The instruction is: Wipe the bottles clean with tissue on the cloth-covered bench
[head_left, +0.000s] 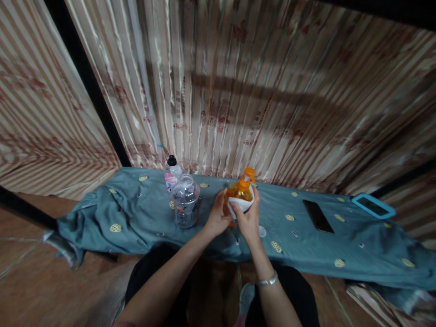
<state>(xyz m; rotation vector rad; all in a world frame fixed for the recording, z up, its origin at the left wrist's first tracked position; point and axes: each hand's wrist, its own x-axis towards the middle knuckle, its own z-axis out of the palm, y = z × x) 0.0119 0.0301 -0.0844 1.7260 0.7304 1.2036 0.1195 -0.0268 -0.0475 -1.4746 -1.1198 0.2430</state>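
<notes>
An orange pump bottle (241, 191) stands in front of me, tilted slightly, its orange pump head at the top. My left hand (218, 214) is closed around the bottle's left side. In my right hand (248, 217) is a white cloth (242, 204), pressed against the bottle's front and right side. The cloth and my fingers hide much of the bottle's lower part. To the left of my hands stand a clear plastic bottle (185, 204) and, behind it, a bottle with a black cap and pink label (172, 173).
A green cloth with yellow prints (136, 218) covers the low surface. On its right lie a dark phone (318, 216) and a blue-framed tablet (374, 206). A small clear disc (262, 231) lies by my right wrist. Pleated curtains (218, 91) and a black post (88, 81) stand behind.
</notes>
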